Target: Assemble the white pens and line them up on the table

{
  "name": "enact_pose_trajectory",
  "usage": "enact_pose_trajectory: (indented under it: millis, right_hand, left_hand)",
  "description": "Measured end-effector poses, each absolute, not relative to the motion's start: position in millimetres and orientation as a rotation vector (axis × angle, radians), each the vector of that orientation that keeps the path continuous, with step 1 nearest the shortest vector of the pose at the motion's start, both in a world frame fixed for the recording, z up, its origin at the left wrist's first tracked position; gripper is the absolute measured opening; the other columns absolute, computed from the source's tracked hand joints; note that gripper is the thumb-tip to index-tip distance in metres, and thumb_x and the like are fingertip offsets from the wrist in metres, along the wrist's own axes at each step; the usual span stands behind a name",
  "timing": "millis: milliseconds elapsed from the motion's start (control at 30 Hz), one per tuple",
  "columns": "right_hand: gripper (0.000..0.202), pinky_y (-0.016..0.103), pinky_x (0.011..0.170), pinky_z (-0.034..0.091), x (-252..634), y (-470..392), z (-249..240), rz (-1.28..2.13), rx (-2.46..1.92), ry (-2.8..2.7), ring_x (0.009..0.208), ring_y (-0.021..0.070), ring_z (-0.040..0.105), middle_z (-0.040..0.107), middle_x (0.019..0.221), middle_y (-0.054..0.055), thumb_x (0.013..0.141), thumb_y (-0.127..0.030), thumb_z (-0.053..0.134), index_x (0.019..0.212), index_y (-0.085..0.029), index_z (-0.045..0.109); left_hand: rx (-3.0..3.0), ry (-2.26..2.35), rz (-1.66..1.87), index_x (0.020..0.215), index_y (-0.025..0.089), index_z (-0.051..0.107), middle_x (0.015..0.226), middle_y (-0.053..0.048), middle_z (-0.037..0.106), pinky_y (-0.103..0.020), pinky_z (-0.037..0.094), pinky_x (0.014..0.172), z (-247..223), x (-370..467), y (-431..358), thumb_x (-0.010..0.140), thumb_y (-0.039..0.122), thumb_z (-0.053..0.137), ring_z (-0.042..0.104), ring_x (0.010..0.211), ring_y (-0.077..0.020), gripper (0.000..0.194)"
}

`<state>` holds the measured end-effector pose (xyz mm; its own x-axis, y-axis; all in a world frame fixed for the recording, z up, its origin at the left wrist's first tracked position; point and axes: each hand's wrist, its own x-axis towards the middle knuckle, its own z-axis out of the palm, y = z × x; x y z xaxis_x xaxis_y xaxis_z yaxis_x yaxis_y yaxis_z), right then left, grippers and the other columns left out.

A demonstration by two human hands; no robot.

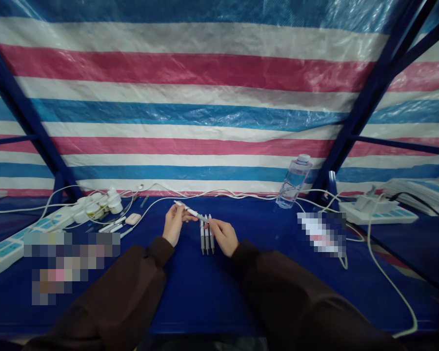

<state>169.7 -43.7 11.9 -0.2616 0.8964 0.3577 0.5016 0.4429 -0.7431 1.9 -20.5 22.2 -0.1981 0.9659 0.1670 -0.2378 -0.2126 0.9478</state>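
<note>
Between my two hands is a white pen with a grey grip (192, 212), held at a slant above the table. My left hand (173, 225) pinches its white end, fingers closed. At the grey end, the fingertips of my right hand (222, 236) are closed on the same pen. Just below it, three similar white and grey pens (207, 241) lie side by side on the blue table, tips toward me. Their upper ends are partly hidden by the held pen and my right fingers.
A clear bottle (294, 181) stands at the back right. Power strips (25, 239) and white cables (219, 193) run along the left and back. Left of my hands lie a small pale case (133, 219) and several pens (113, 225). Striped sheeting (205, 117) hangs behind.
</note>
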Motion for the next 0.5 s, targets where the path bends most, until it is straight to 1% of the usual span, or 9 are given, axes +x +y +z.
enact_pose_trajectory:
  millis: [133,267,367,500]
  right_hand:
    - [0.053,0.020,0.054,0.032,169.3,-42.5,8.3,0.668,-1.184,-1.874,0.052,0.0102,0.046,0.047,0.054,-0.003,0.091,-0.050,0.024,0.074,-0.018,0.063]
    - [0.051,0.020,0.054,0.033,169.0,-39.4,5.4,0.650,-1.204,-1.803,0.052,0.0103,0.045,0.046,0.053,-0.004,0.090,-0.051,0.024,0.070,-0.018,0.057]
    - [0.050,0.020,0.054,0.033,168.9,-37.0,4.8,0.631,-1.192,-1.715,0.051,0.0101,0.043,0.044,0.053,-0.004,0.090,-0.051,0.024,0.065,-0.019,0.051]
    - [0.048,0.020,0.052,0.032,168.4,-35.2,5.6,0.655,-1.115,-1.592,0.049,0.0095,0.039,0.039,0.050,-0.005,0.090,-0.051,0.028,0.058,-0.019,0.043]
  left_hand:
    - [1.090,1.033,1.565,0.076,0.017,0.042,0.068,-0.005,0.066,-0.024,0.039,0.053,22.1,2.1,-20.5,0.073,0.039,0.052,0.065,0.057,-0.0178,0.024]
    - [1.121,1.057,1.564,0.071,0.017,0.045,0.065,-0.003,0.064,-0.024,0.040,0.057,22.2,0.4,-20.9,0.070,0.034,0.052,0.066,0.063,-0.0183,0.018]
    - [1.174,1.065,1.548,0.066,0.016,0.049,0.059,-0.001,0.061,-0.023,0.038,0.056,22.2,-1.9,-21.7,0.069,0.031,0.052,0.063,0.056,-0.0152,0.016]
    - [1.235,1.064,1.526,0.060,0.017,0.047,0.059,-0.001,0.062,-0.023,0.036,0.051,23.8,-3.1,-24.1,0.070,0.030,0.052,0.057,0.049,-0.0120,0.018]
